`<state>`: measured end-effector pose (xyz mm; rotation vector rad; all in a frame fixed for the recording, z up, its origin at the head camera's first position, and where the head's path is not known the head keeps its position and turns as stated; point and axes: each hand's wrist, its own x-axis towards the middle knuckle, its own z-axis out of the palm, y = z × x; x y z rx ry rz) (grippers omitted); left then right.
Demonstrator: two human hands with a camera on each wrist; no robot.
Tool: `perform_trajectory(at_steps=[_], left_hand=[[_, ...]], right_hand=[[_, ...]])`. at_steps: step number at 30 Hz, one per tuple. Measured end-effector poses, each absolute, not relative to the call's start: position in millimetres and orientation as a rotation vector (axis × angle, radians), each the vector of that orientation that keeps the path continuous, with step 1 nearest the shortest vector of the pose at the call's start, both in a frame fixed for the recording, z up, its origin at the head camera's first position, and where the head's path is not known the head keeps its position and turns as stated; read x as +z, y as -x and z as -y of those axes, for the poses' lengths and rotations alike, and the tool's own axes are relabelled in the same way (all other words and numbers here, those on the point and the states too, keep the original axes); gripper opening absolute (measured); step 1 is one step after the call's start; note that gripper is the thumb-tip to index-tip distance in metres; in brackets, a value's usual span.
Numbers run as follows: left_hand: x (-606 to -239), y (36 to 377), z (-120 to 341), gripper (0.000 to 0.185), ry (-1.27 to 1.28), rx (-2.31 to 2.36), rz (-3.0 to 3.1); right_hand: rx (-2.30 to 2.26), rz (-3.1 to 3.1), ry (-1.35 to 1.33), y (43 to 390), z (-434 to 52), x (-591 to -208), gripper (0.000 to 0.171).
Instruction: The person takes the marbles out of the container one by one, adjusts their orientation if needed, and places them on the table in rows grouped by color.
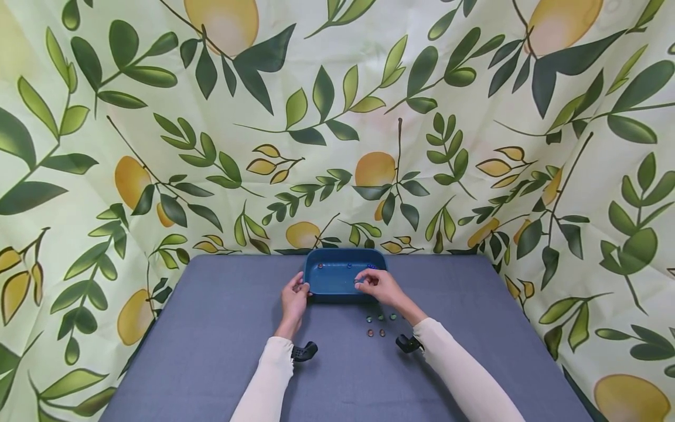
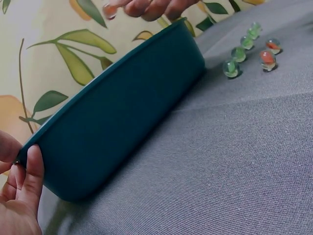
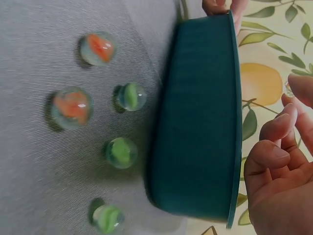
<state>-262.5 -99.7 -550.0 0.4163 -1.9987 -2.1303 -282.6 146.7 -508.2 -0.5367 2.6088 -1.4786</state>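
Note:
A blue rectangular plastic bin stands at the far side of the table. My left hand grips its left end at the rim, with thumb and fingers pinching the edge. Above the bin's right part, my right hand pinches a clear marble with orange in it between thumb and fingertips. Inside the bin lie an orange marble on the left, a blue marble near the back and more blue ones at the right, partly hidden by my right hand.
In front of the bin, on the grey cloth, sit several green marbles in a row. Two orange marbles lie nearer to me. A cloth printed with leaves and fruit hangs behind and along both sides of the table.

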Motion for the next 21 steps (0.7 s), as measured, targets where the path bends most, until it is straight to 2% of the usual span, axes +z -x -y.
perform_trajectory(at_steps=[21], left_hand=[[-547, 261, 101, 0.045, -0.415, -2.140, 2.017]], right_hand=[[-1.609, -2.645, 0.397, 237, -196, -520, 0.017]])
